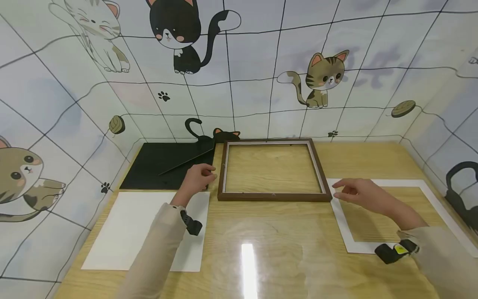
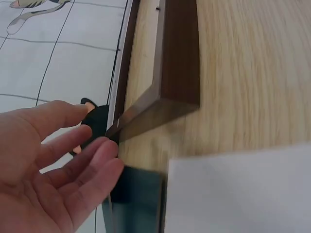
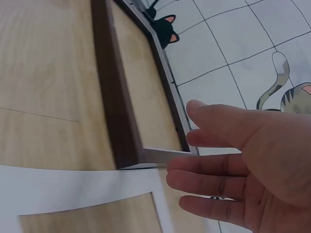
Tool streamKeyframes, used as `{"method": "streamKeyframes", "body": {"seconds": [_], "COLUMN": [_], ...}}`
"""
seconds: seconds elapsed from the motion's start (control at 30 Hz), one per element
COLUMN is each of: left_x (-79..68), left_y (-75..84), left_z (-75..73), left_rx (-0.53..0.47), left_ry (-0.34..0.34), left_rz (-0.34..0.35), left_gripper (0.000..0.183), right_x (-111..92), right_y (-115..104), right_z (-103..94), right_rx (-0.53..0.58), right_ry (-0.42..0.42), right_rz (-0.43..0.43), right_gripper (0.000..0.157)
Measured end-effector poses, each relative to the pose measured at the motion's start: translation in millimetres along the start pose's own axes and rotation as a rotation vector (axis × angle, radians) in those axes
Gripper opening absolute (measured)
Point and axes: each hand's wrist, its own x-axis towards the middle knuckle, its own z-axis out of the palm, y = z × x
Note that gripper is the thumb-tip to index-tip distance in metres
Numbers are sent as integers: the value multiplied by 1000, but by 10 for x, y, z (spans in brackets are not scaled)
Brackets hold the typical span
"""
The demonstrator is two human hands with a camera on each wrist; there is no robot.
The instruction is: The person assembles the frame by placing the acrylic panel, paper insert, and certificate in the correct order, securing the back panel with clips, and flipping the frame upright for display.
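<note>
A brown picture frame [image 1: 274, 197] with a pale inner lip lies on the table, its opening showing bare wood. My left hand [image 1: 196, 180] hovers beside the frame's left side, over the edge of a black board [image 1: 149, 166]; its fingers are relaxed and hold nothing, as the left wrist view shows. On the other side, my right hand [image 1: 364, 197] is held over a white rectangular mat [image 1: 403, 182] with a cut-out middle. Its loosely bent fingers point at the frame's near right corner, with nothing between them.
In front of the black board lies a white sheet [image 1: 112, 232], partly under my left forearm. A thin strip [image 1: 186, 162] stands out diagonally across the board. Walls with cat drawings [image 1: 325, 79] enclose the wooden table [image 1: 276, 249] at the back and sides.
</note>
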Motion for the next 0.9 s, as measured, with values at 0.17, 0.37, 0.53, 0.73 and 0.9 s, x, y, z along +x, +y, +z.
{"method": "streamKeyframes", "body": {"seconds": [0.17,0.37,0.53,0.73,0.9], "left_x": [4,5,4,-2,8], "left_y": [-8,-24,-47,-34,-34], "left_z": [104,202,262,309,333], "left_rx": [-27,-55,-108,-132,-144], "left_ry": [-23,-39,-38,-32,-35], "left_rz": [-52,-80,-96,-115,-129], "left_gripper": [42,46,46,46,45], "right_x": [-65,-99,-98,-92,-68], "right_y": [22,45,28,-12,-38], "right_z": [184,379,518,621,667], "right_rx": [-9,24,34,39,36], "right_ry": [-4,-39,-63,-53,-30], "right_rz": [-9,-19,-50,-41,-5], "right_gripper": [36,34,34,34,34]}}
